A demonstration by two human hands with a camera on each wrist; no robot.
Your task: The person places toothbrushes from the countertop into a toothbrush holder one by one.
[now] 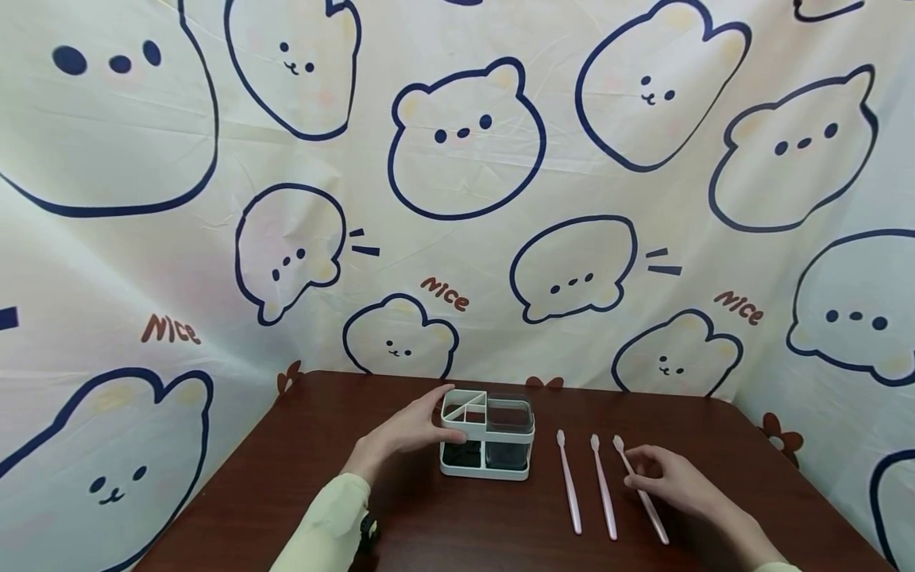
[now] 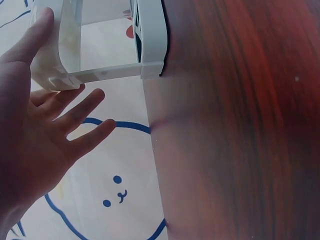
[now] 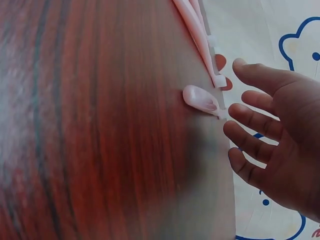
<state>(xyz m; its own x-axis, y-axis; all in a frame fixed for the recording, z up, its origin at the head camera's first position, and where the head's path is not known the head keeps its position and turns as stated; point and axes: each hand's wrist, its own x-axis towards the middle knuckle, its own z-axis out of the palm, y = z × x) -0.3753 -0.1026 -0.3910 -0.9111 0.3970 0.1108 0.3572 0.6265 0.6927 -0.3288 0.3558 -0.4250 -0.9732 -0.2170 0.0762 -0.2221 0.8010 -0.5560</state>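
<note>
Reaching over the rightmost toothbrush (image 1: 641,491), my right hand (image 1: 675,481) lies on its handle with loosely bent fingers; whether they pinch it or only rest on it I cannot tell. It lies flat on the brown table (image 1: 400,524), head pointing away from me, just beside the other two toothbrushes (image 1: 586,492), which lie side by side to its left. The handle is thin and flat against the wood, so I judge a careless grab could slide it sideways into its neighbour or flick it toward the table's edge. Farther left stands the white holder (image 1: 488,433), with divided compartments and a dark clear insert. My left hand (image 1: 407,433) has straight, spread fingers against its left wall, thumb at the rim. Pushing there instead of steadying could tip or shift it, I think.
</note>
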